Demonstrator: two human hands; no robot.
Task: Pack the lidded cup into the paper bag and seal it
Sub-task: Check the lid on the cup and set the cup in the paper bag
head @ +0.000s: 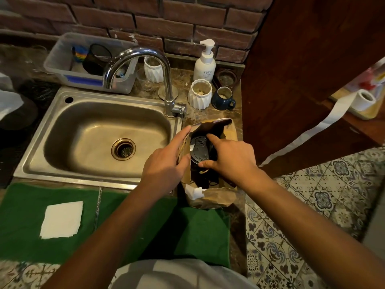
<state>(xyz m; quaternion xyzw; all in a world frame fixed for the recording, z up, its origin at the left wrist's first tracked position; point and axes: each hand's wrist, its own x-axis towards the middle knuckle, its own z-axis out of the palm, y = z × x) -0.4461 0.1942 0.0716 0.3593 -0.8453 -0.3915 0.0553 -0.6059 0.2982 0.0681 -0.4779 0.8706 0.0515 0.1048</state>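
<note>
Right fingers (210, 137) touch bagged cup (199, 150).

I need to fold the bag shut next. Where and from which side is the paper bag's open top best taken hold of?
Probably pinch the paper bag at its two long top edges, from above, one on each side. The mouth gapes upward with the black lid sitting below the rim, so the paper above it looks free to fold. The left hand already holds the sink-side edge; the right hand reaches inside.
</note>
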